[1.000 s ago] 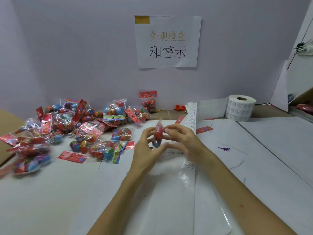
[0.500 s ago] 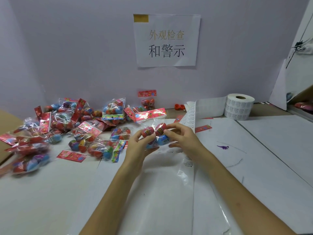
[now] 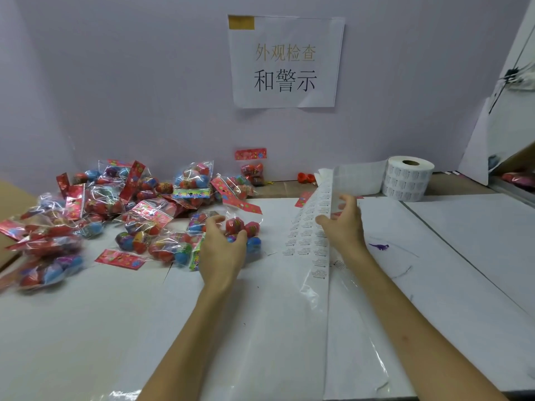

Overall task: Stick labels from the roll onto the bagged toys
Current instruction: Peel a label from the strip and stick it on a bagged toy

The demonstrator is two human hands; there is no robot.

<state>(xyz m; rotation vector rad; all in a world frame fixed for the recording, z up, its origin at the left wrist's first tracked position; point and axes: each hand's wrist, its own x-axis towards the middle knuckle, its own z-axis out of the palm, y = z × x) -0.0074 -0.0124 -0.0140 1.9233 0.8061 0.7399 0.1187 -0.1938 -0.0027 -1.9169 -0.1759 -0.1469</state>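
Note:
A clear bag of red and blue egg toys (image 3: 246,231) lies on the white table, and my left hand (image 3: 221,247) rests on its left side with fingers curled over it. My right hand (image 3: 344,221) is at the label strip (image 3: 311,227), thumb and fingers pinching its right edge where the strip lifts off the table. The strip runs back to the white label roll (image 3: 408,179) standing upright at the back right. Several more bagged toys (image 3: 124,204) are heaped at the left.
A paper sign with printed characters (image 3: 285,60) hangs on the back wall. A lone bag (image 3: 252,166) leans against that wall. Used glossy backing (image 3: 333,328) trails toward me. A small purple toy (image 3: 379,246) lies right of my right hand. A cardboard edge (image 3: 11,198) shows at far left.
Both hands held the bag in the air before. The left hand has lowered it to the table on the left, and the right hand has let go and moved right to the label strip.

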